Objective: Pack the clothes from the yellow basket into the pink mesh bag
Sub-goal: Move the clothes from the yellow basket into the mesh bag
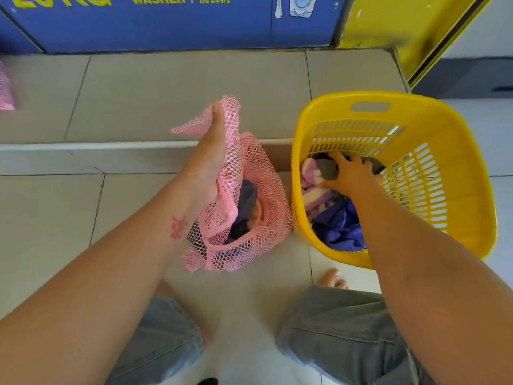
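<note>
A pink mesh bag (261,173) stands on the tiled floor at the centre, its mouth held up by my left hand (212,151), which grips the top edge of the netting. Dark grey and peach clothes (248,207) lie inside it. To the right stands the yellow basket (433,190), tilted slightly toward me. My right hand (351,176) reaches down into it, fingers spread over a grey garment (327,169). A pink-and-white striped cloth (312,187) and a blue garment (340,226) also lie in the basket.
A blue washer front (166,23) and a yellow panel (402,26) rise behind a raised tiled step (138,145). A pink object (5,90) sits at the far left edge. My knees in grey shorts (333,334) and bare toes (331,279) are below.
</note>
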Motion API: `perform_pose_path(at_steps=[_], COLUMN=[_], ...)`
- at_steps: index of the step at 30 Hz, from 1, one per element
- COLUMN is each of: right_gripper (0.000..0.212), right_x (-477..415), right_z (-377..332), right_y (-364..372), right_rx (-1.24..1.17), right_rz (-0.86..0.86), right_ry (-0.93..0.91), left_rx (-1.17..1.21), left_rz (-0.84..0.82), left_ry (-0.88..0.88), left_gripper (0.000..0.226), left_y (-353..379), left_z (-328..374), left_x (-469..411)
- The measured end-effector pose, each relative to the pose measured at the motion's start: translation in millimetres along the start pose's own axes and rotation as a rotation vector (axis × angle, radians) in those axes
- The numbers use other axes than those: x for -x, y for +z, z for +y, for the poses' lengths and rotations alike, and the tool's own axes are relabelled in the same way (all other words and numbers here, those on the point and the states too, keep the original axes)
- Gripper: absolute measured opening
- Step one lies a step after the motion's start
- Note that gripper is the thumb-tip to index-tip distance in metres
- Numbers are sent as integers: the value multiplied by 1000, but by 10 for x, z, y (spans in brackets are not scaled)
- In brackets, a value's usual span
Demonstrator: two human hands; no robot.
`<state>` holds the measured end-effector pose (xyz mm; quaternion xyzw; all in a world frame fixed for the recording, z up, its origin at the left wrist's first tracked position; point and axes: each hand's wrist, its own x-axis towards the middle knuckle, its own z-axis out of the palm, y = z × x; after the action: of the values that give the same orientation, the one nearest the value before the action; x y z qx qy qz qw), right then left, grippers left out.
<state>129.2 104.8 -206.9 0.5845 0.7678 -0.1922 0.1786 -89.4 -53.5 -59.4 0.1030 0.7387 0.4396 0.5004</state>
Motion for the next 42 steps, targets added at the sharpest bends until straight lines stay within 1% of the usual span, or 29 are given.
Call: perform_pose_path(at_steps=[3, 6, 9, 13, 18, 19, 21, 23, 24, 25, 27, 29, 31, 33, 34, 36, 37, 38, 40, 42], right_gripper=[83, 65, 55, 46, 32, 31, 24, 13, 10, 11, 14, 15, 16, 20, 24, 35, 42, 44, 50, 54], right_x=[-50, -138, -160, -15, 357, 461, 637, 881, 1019, 1141, 1399, 1594, 1680, 1692, 1690, 1671, 1672, 1669, 1635, 1553], right_z=[24, 70, 72, 18, -129, -177, -294, -460, -560, -659, -891, -1148, -1396, -1596, -1680, -1833, -1918, -1991, -2090, -2084], right_y=[109, 162, 58, -167, -574, -671, -878, -1110, -1223, -1318, -1456, -1456, -1272, -970, -788, -417, -228, -63, 248, 460], right_rx=[12, 22, -29, -253, -459, -513, -674, -852, -921, -970, -1027, -958, -803, -668, -625, -552, -496, -417, -233, -20], right_rz=[-8, 47, 55, 126, 327, 372, 445, 481, 481, 472, 438, 411, 384, 336, 274, 69, -22, -87, -185, -243], right_ry=[-4, -27, -58, -92, -130, -157, -214, -290, -336, -392, -514, -604, -609, -562, -549, -575, -620, -687, -770, -707], left_rx=[-14, -15, -12, -14, 32, 45, 64, 94, 108, 113, 112, 110, 106, 134, 160, 157, 133, 110, 85, 68], left_rz=[-2, 25, 33, 39, 23, 19, 15, 4, 2, 2, 18, 32, 42, 25, -4, -56, -71, -76, -80, -102], left_ry=[-19, -38, -28, -18, 27, 31, 31, 39, 44, 43, 61, 94, 112, 104, 100, 70, 74, 84, 103, 109], left_gripper=[82, 83, 82, 81, 83, 86, 98, 110, 112, 110, 97, 78, 70, 72, 79, 95, 98, 97, 86, 86], left_y=[22, 39, 36, -35, -191, -238, -314, -401, -444, -483, -550, -622, -688, -753, -809, -916, -960, -1001, -1048, -1086], left_z=[6, 27, 51, 46, 36, 36, 29, -7, -18, -11, 35, 44, 31, 8, -2, -44, -66, -80, -93, -126], left_x=[-73, -87, -47, 45, 214, 272, 339, 381, 398, 439, 566, 610, 645, 653, 661, 625, 611, 611, 630, 606])
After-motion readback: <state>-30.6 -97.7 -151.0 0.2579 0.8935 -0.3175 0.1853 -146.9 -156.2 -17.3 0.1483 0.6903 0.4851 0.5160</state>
